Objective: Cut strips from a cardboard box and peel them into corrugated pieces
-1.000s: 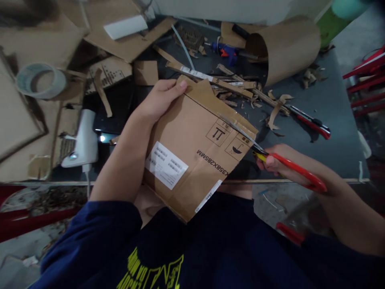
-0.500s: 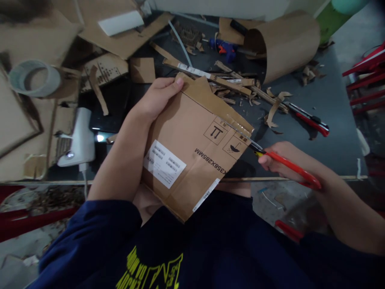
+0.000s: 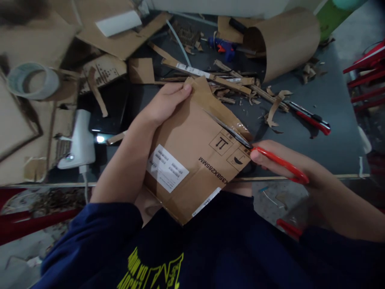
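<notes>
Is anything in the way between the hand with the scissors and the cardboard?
No, nothing I can see. The right hand holds the red-handled scissors, and their visible blade lies across the cardboard. The red utility knife is farther off on the table.

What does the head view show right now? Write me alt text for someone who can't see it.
A person's right hand holds red-handled scissors against a printed cardboard piece gripped near its top by the left hand. Beyond, a dark table bears cardboard scraps, a red utility knife and a cardboard tube.
</notes>
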{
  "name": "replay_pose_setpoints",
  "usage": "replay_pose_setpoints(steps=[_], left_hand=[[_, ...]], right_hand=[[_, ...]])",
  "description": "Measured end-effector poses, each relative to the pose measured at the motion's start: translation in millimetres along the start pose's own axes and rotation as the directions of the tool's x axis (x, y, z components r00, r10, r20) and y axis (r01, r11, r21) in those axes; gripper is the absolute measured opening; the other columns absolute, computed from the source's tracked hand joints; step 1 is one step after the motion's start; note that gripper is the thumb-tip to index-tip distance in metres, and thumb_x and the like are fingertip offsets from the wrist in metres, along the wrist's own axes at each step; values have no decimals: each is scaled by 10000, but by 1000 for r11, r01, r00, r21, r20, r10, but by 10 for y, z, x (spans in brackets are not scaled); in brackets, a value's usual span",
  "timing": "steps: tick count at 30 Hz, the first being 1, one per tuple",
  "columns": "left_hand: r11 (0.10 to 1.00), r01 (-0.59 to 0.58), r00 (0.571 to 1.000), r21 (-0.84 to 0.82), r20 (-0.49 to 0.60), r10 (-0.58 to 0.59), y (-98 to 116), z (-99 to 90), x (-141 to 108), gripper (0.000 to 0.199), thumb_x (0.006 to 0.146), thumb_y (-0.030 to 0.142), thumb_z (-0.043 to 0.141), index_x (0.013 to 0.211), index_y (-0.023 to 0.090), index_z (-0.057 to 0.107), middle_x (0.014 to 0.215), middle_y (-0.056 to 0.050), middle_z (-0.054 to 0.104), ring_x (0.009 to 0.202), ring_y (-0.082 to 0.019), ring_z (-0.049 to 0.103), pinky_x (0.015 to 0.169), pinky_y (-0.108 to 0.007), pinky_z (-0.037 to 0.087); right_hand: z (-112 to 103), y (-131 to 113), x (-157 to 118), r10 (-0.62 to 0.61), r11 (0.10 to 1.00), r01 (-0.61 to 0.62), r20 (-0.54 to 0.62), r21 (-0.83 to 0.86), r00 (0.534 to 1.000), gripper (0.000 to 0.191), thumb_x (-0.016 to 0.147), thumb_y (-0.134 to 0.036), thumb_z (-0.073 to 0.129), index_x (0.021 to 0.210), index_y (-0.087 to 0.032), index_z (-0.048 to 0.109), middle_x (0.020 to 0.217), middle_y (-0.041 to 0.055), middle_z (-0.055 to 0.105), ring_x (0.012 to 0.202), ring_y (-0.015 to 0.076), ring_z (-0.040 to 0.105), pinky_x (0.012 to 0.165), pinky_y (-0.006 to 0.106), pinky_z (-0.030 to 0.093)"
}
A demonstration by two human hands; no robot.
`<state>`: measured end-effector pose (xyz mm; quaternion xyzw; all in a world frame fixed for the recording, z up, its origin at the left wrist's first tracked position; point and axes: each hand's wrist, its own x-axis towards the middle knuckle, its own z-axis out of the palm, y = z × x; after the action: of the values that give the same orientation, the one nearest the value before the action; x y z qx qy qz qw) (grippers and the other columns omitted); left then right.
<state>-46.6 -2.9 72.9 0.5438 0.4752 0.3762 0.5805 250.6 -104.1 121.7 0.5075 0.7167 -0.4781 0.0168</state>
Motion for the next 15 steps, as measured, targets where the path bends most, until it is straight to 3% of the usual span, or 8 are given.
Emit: replay_pose_setpoints(steps=[3,6,9,12,15], left_hand=[[999,41,999,-17,28,-41,-8,-7,11,557,775,670,674,1197,306,669,1096,-11,781,1334,-405,547,1164,-629,425],[995,65,997,-76,33,-63,-26,-15,34,552,728,669,699,1186,364,655,1108,12,777,1424,-392,463,1177,-608,429],[992,67,998,-107,-9,-68,-54,1,56,569,739,657,680,1193,315,673,1125,-20,774,1463,-392,421,1191,-604,415],[989,117,993,-88,21,-116,-52,16,51,562,744,632,677,1186,284,687,1140,-29,771,1483,-396,391,1211,-614,380],[985,142,990,-99,35,-139,-20,40,29,423,778,569,686,1107,304,701,1129,-9,774,1431,-379,471,1202,-596,401]], right_hand=[[4,-150,17,64,997,-65,-53,-34,997,824,708,-1011,260,635,-213,451,606,-1,480,569,125,437,571,297,327],[3,-163,27,80,996,-81,-51,-31,996,831,691,-1021,255,621,-215,442,589,2,488,552,123,453,563,295,322],[18,-103,38,85,995,-88,-47,-55,995,840,705,-1018,211,599,-212,427,578,14,487,532,114,432,555,297,300],[45,-61,45,85,994,-88,-46,-58,995,840,729,-1004,199,574,-207,414,555,18,479,518,109,428,555,297,299],[69,-58,38,84,995,-86,-37,-56,996,834,754,-985,228,554,-199,425,532,18,481,503,107,443,543,290,308]])
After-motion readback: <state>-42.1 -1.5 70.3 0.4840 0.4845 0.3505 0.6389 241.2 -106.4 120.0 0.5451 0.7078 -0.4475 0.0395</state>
